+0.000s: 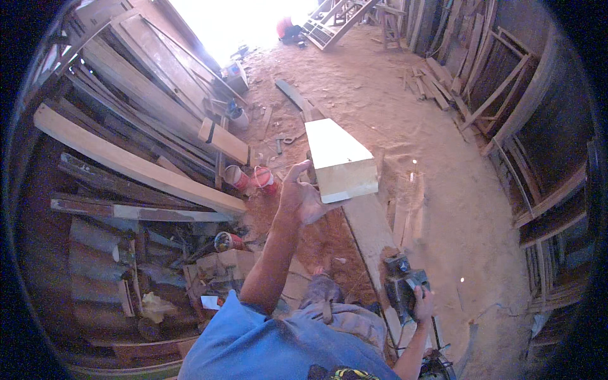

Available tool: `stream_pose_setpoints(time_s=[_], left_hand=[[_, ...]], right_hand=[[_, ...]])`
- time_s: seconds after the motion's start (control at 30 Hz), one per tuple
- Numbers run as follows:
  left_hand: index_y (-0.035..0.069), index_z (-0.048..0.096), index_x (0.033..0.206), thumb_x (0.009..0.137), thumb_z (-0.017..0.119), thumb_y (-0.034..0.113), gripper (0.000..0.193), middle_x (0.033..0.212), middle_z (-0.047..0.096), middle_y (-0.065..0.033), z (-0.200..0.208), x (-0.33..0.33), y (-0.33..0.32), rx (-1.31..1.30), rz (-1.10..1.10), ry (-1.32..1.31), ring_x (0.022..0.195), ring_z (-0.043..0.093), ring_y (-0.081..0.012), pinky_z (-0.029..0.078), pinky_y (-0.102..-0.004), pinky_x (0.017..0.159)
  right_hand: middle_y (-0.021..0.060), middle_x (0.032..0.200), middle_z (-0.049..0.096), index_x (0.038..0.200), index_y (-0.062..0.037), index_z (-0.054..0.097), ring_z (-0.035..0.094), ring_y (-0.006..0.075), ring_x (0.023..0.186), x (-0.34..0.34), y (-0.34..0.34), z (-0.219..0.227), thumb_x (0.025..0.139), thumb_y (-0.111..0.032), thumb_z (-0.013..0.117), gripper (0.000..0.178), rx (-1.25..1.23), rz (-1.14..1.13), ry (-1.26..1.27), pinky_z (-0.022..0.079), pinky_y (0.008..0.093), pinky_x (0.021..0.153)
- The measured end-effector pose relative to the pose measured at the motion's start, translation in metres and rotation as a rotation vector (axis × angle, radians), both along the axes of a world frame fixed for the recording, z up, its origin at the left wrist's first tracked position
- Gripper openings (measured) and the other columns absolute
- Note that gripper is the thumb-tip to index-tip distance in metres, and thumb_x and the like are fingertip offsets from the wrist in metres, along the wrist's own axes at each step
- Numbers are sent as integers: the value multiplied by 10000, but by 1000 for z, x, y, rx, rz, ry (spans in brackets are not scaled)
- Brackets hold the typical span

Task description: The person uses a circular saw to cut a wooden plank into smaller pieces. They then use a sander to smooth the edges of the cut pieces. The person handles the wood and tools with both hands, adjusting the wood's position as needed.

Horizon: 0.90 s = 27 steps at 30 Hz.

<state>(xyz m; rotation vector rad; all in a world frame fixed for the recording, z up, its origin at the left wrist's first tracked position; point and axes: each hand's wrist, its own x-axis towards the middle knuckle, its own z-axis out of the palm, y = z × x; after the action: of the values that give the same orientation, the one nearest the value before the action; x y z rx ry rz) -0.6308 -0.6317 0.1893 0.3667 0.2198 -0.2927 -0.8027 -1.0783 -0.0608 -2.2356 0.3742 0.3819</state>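
Note:
My left hand [299,195] supports a thick pale wooden beam [345,177], its thumb up along the left side and its palm at the lower near corner. The beam points away from me, and its bright top face is washed out by light. Beneath it runs a long narrow wooden plank bench [367,223]. Low on the right, my right hand [423,303] is closed on the handle of a dark power planer [402,285]. That planer sits on the near part of the bench, apart from the beam. The beam's far end and my left fingertips are hidden.
Long boards [145,172] lean and lie stacked along the left. Two red-and-white buckets [265,180] stand beside them. A hammer [278,146] lies on the dusty floor. Scrap wood [437,79] and wooden frames line the right wall. A cord [437,352] hangs near my right forearm.

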Motion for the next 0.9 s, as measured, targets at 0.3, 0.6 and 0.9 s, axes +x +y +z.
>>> stream_pose_setpoints(time_s=[0.3,0.6,0.9], left_hand=[[-7,433,1397,885,725,376,703,1285,619,-198,-168,-66,-51,685,-60,137,1193,630,-339,486,-564,1055],[37,276,1508,531,921,640,1316,1382,489,-262,-199,-98,-73,2017,-221,355,1306,504,-435,441,-538,1088],[74,325,1504,623,862,675,1194,1401,483,-253,-207,-101,-54,1970,-233,318,1285,523,-433,464,-543,1050]], right_hand=[[212,1030,721,1152,49,710,651,301,984,-1,-20,-48,994,-514,576,600,-25,-13,-107,491,423,907],[133,951,720,1128,2,722,647,222,894,-6,-6,-26,1000,-516,577,553,52,-36,-235,503,387,836],[61,784,650,1128,4,709,610,151,649,3,-6,-8,1000,-482,601,515,244,14,-3,473,315,556]])
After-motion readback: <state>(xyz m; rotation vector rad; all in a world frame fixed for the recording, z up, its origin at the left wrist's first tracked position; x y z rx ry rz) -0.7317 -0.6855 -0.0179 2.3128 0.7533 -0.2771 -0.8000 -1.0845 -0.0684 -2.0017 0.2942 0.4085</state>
